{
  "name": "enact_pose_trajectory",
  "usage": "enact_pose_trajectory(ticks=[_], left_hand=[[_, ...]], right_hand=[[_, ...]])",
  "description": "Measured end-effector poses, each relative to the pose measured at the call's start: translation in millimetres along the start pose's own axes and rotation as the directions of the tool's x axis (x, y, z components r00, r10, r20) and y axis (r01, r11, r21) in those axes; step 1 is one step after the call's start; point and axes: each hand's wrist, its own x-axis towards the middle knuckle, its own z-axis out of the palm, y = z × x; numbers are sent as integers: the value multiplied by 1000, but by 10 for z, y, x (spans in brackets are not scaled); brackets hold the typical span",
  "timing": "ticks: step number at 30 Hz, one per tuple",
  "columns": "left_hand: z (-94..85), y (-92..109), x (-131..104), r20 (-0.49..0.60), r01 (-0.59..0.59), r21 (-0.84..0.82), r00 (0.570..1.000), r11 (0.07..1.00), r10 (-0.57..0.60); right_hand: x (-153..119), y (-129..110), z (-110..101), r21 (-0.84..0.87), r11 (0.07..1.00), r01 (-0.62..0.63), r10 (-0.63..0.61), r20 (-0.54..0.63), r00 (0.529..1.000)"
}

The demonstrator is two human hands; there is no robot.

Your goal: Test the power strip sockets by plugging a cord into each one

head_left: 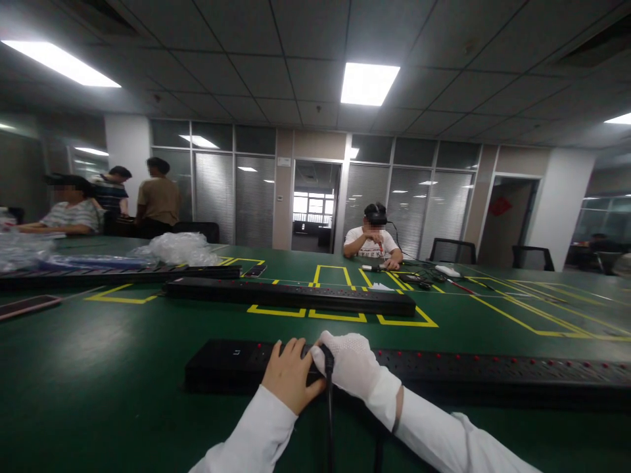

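Note:
A long black power strip [221, 368] with a row of red lights or switches lies across the green table in front of me. My left hand [290, 374], bare, grips it near its left end, fingers over the top and thumb at the front side. Just to the right, my right hand [352, 364] wears a white textured glove. It is closed around a black plug [326, 358] at the strip's top. From that plug a black cable [329, 420] hangs toward me. Whether the plug sits in a socket is hidden by my fingers.
Behind lies another black power strip [290, 295], amid yellow tape outlines [338, 317]. Clear plastic wrap [180, 248] and a phone [29, 307] are at the left. Across the table sits a person [373, 240] with a headset; cables [419, 279] lie nearby.

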Motion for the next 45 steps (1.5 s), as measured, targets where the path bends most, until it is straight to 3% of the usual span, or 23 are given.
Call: enact_pose_trajectory(ticks=[8, 15, 24, 32, 39, 45], left_hand=[[-25, -2, 5, 38, -14, 2, 999, 1000, 14], [6, 19, -11, -16, 37, -14, 999, 999, -37], [-62, 33, -21, 4, 28, -50, 1000, 998, -28], [-81, 0, -78, -71, -15, -86, 997, 996, 8], [1, -11, -46, -63, 3, -82, 998, 997, -9], [-59, 5, -80, -83, -3, -75, 997, 997, -3]], right_hand=[[-12, -23, -31, 37, 999, -28, 28, -9, 1000], [-18, -23, -18, 15, 1000, -27, 28, -32, 999], [-8, -16, -11, 10, 1000, -26, 26, -20, 999], [-9, -2, 43, -1, 999, -33, 33, -55, 998], [16, 25, 11, 9, 1000, 27, -27, -27, 999], [14, 16, 32, 8, 1000, 7, -6, -36, 999]])
